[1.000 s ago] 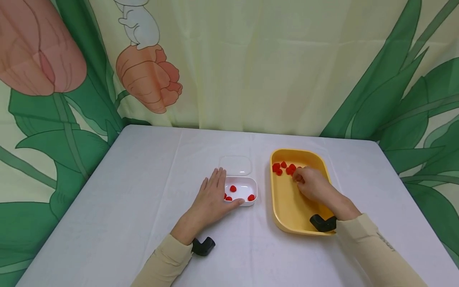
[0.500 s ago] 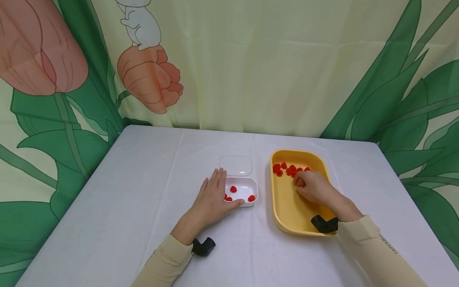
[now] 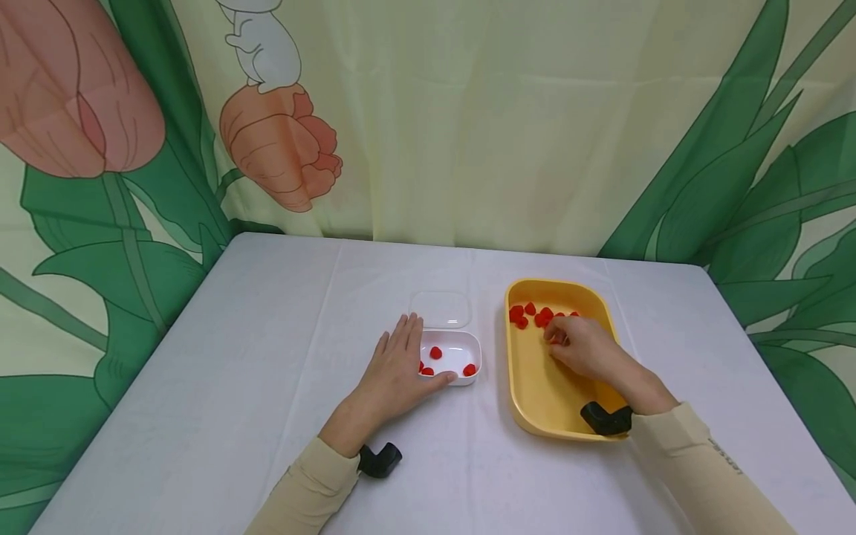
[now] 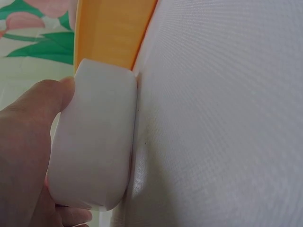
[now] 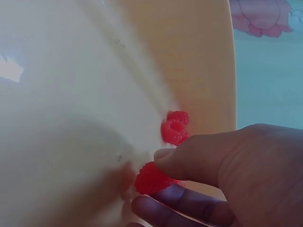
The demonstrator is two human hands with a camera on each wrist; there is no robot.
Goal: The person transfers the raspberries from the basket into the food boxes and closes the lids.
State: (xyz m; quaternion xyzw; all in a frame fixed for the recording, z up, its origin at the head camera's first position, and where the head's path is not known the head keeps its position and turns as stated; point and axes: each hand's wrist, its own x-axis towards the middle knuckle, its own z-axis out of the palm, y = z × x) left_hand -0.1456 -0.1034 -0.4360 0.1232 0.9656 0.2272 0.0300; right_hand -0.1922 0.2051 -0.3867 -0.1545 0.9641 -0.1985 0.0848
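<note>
My left hand [image 3: 393,373] rests against the left end of a small white box [image 3: 457,349], fingers straight, thumb lying along the near side. In the left wrist view the thumb touches the outer wall of the white box [image 4: 97,137]. Several red raspberries [image 3: 436,353] lie inside, partly hidden by the hand. My right hand [image 3: 587,348] is over the yellow tray [image 3: 542,394], pinching a raspberry [image 5: 150,179] between thumb and fingers, as the right wrist view shows. More raspberries [image 3: 518,313] sit at the tray's far end, some hidden behind the hand.
A clear plastic lid [image 3: 440,307] lies just behind the white box. The yellow tray's raised rim stands to the right of the box, with a gap between them. A white cloth [image 3: 267,342] covers the table, and a printed curtain [image 3: 468,134] hangs behind it.
My right hand shifts slightly within the tray, its fingers now pinching a raspberry drawn a little toward me from the pile. The left hand and the box stay in place.
</note>
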